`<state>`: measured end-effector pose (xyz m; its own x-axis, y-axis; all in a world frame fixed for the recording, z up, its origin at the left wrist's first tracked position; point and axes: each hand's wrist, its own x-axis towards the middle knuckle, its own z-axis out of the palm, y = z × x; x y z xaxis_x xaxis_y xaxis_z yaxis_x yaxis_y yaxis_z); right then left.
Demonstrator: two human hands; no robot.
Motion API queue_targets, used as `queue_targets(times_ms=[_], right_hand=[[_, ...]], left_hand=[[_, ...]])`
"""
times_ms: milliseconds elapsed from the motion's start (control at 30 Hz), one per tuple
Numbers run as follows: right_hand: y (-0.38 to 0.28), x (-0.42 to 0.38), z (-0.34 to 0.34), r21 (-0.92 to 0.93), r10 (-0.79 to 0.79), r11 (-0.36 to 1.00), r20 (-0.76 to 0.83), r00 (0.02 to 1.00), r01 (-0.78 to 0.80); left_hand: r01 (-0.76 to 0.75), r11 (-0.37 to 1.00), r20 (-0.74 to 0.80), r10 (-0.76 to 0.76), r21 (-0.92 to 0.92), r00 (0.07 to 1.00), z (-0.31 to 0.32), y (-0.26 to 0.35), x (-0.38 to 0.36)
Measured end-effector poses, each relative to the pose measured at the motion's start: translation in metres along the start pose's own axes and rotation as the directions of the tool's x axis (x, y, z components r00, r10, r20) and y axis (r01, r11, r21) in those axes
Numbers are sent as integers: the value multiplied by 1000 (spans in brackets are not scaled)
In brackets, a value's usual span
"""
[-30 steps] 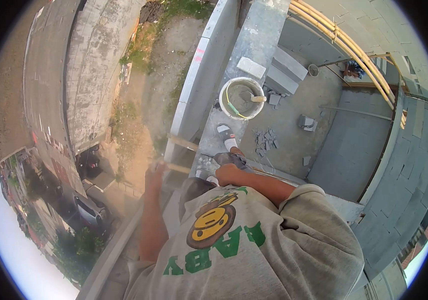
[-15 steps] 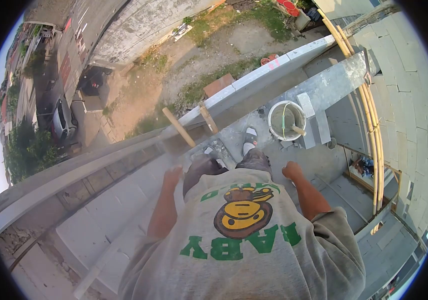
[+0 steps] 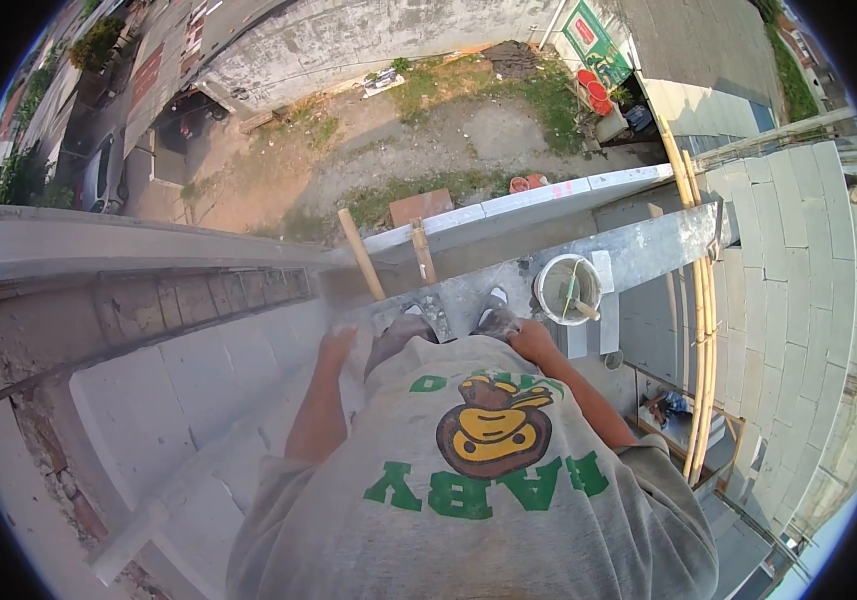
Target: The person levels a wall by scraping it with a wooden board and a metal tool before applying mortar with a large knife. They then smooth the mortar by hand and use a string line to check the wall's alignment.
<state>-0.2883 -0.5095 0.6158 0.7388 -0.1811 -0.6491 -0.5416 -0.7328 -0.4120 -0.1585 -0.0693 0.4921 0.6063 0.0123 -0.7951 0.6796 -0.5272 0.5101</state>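
Observation:
My left hand point(image 3: 337, 345) hangs beside my left thigh, close to the pale block wall; its fingers blur into the dusty background. Against my right thigh is my right hand point(image 3: 530, 339), fingers curled under and what they may hold hidden. Both feet stand on a grey plank point(image 3: 456, 292). A white bucket point(image 3: 539, 283) sits on the plank ahead and to the right of my right hand, with a wooden-handled tool point(image 3: 585, 311) sticking out over its rim. Beside the bucket lie pale blocks point(image 3: 602, 272).
Two wooden posts point(image 3: 360, 254) point(image 3: 422, 252) rise just ahead of my feet. A low block wall point(image 3: 538, 198) runs beyond the plank, with ground far below. Bamboo poles point(image 3: 700, 330) stand at the right, before a tall block wall point(image 3: 793, 260). A small pail point(image 3: 613, 359) is lower right.
My view has tilted up and turned, showing more of the yard and the right-hand wall. My right hand has come in from the side to my thigh.

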Motion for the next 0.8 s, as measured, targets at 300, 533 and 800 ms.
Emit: queue_targets(times_ms=[300,533,800], right_hand=[[20,-15,3,-87,126,988,-49,991,-130],[106,79,46,-378,-12,924,132,991,62],[-37,114,11,-356,-356,854,134,925,380]], left_hand=[[-152,988,-176,146,-19,973,-21,-40,22],[-268,963,-207,262,-2,943,-67,71,-91],[-407,913,-448,370,17,814,-134,106,-144]])
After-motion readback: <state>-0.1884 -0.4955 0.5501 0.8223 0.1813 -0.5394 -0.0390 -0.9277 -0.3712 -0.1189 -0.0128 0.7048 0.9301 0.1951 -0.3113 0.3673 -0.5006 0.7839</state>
